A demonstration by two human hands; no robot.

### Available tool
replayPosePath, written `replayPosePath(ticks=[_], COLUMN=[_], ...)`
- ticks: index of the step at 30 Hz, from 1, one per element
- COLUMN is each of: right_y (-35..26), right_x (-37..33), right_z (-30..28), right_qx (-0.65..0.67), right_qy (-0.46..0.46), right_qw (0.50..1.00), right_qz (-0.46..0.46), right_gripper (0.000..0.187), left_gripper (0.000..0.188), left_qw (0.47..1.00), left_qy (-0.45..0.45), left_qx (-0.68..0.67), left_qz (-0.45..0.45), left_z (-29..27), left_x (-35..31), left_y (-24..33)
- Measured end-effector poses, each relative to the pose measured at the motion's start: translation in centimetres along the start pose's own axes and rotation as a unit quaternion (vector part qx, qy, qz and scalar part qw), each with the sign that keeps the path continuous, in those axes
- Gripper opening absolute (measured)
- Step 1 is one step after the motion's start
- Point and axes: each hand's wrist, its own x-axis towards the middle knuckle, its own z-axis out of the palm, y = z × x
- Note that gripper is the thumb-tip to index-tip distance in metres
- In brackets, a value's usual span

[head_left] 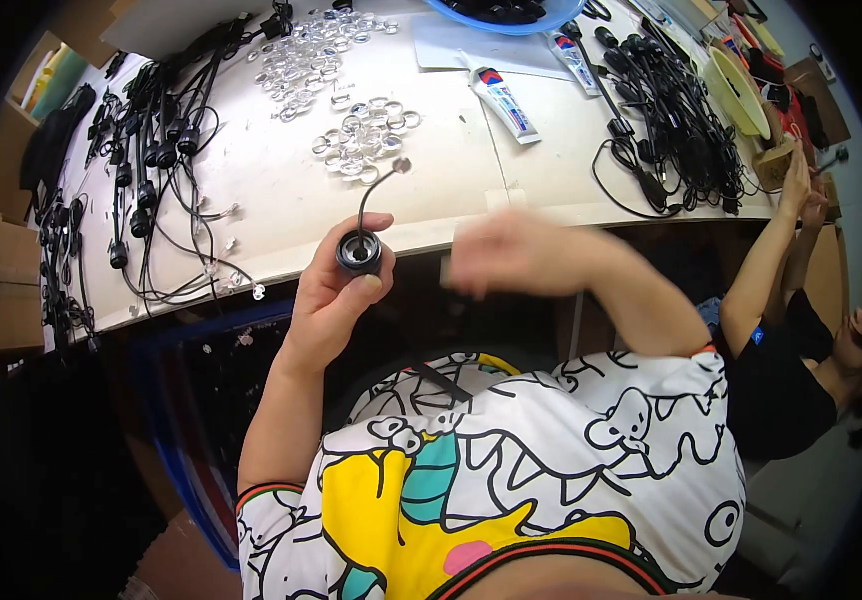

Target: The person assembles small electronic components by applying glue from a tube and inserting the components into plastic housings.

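My left hand (323,290) is wrapped round a short black cylindrical housing (347,262) with its round mouth facing up. A thin dark wire (364,205) rises out of that mouth and bends right to a small round tip (402,165). To the right, off the table's front edge, my right hand (511,250) is smeared by motion, so its fingers and anything in them cannot be made out. Just beyond the housing lies a cluster of clear round lenses (366,135).
More lenses (301,70) spread farther back. Black cabled parts (141,195) lie left, and a heap of black cables (666,130) right. Two tubes, the nearer tube (506,105) and the farther tube (576,65), lie near a blue bowl (511,22). Another person's arm (766,250) reaches in at right.
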Motion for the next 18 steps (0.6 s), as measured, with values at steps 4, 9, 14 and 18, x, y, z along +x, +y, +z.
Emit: replayPosePath(ticks=[4, 9, 14, 18], right_y=[7.2, 12.5, 17.6, 17.8], right_x=[4.1, 9.1, 10.8, 9.5], right_z=[7.2, 10.5, 10.6, 11.3], right_qx=[-0.141, 0.155, 0.124, -0.122], right_qy=[0.024, -0.04, 0.037, 0.103], right_qw=[0.986, 0.986, 0.99, 0.985], right_qz=[-0.079, -0.045, 0.058, -0.065], right_gripper=[0.04, 0.05, 0.027, 0.034], left_gripper=[0.054, 0.059, 0.055, 0.063], left_qw=[0.999, 1.0, 0.999, 0.999], left_qy=[0.014, 0.008, 0.006, 0.007], left_qx=[0.019, -0.009, -0.01, 0.018], left_qz=[0.048, 0.025, 0.036, 0.037], left_z=[1.0, 2.2, 2.1, 2.6], left_x=[0.3, 0.3, 0.2, 0.6], left_y=[-0.5, -0.6, -0.2, 0.1])
